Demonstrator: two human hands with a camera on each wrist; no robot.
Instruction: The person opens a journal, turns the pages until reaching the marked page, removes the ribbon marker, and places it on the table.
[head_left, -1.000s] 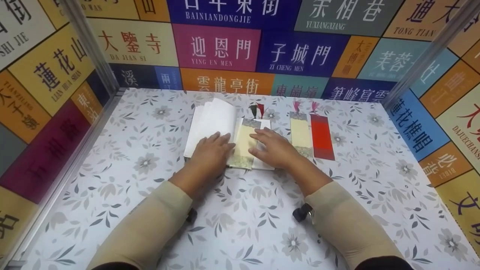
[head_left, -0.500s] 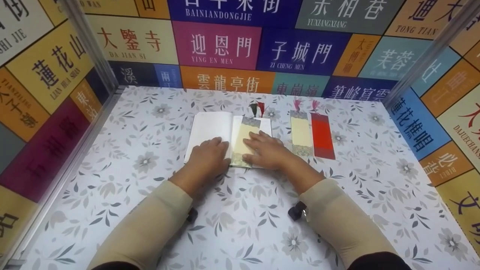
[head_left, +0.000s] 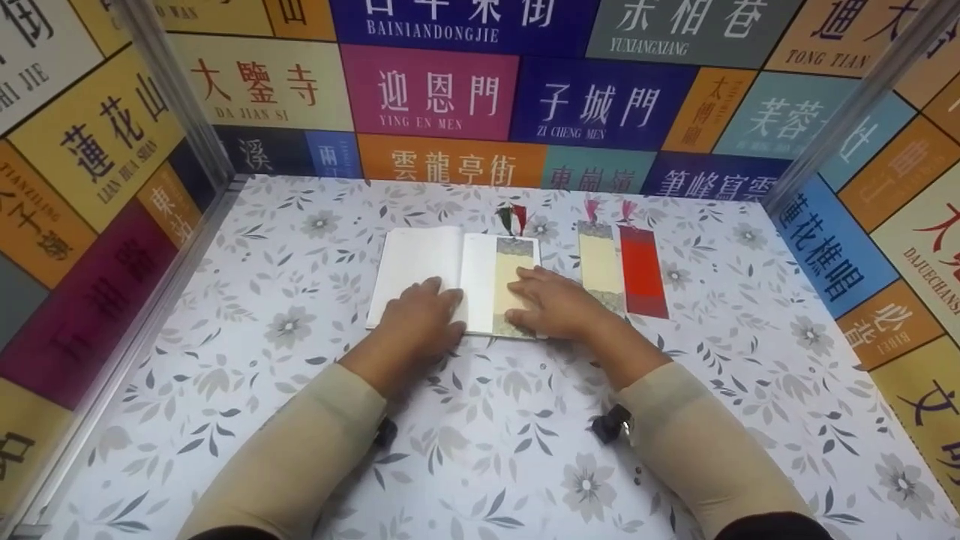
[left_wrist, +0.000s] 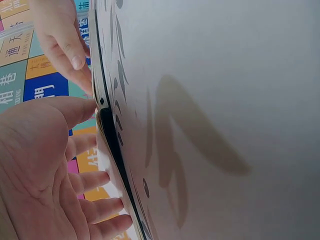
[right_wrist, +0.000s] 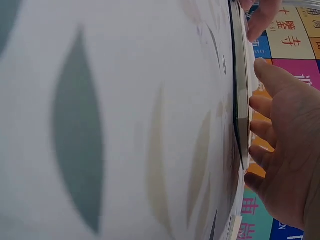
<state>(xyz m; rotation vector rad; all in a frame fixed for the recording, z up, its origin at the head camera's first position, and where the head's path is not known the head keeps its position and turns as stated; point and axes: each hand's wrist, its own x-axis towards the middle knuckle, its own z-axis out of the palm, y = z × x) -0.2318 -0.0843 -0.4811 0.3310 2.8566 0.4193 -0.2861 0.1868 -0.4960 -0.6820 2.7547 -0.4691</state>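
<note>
An open book with blank white pages lies flat on the table. My left hand rests on its left page, fingers spread and fingertips on the paper in the left wrist view. Along the outer side of the right page lies a cream bookmark with grey patterned ends. My right hand touches this bookmark with extended fingertips and covers part of its lower half. A dark green and red tassel sticks out past the book's top edge. From the right wrist view, the right fingers stand against the page block.
Right of the book lie a second cream bookmark and a red bookmark, both with pink tassels. The floral tabletop is bounded by printed panels at the back and sides.
The raised pages on the left have come down flat under my left hand. My right hand has slid the cream bookmark rightward from near the spine and straightened it.
</note>
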